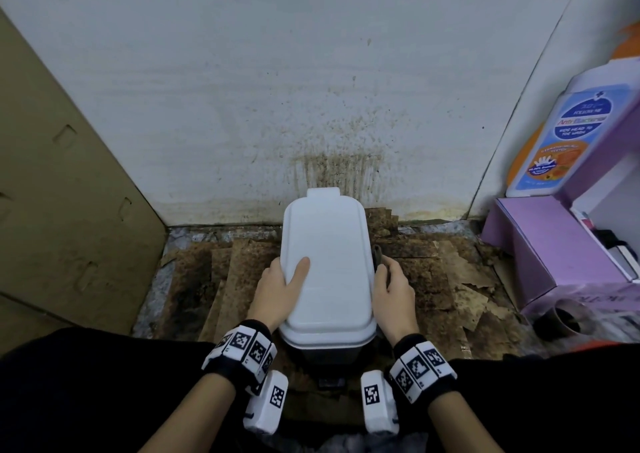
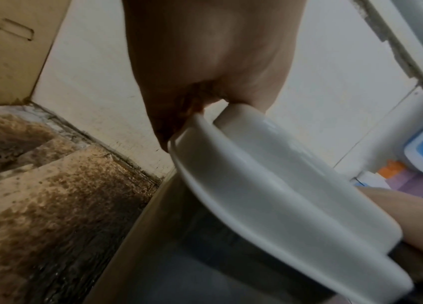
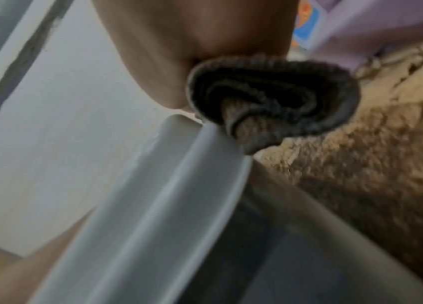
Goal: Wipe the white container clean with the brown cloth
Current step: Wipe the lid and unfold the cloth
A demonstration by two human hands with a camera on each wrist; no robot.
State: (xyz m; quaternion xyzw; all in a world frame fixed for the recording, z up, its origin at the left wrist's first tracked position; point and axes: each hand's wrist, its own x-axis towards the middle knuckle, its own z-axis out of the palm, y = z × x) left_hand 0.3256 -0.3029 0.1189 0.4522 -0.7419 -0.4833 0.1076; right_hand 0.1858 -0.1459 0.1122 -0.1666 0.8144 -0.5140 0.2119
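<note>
A white container with a closed white lid over a dark body stands on the dirty floor against the wall. My left hand grips the lid's left edge, thumb on top and fingers under the rim; the lid fills the left wrist view. My right hand is at the lid's right edge and holds the bunched brown cloth. In the right wrist view the cloth is folded in the fingers and touches the rim of the lid.
Stained cardboard sheets cover the floor around the container. A cardboard panel leans at the left. A purple box and a wash bottle stand at the right. The wall behind is spattered brown.
</note>
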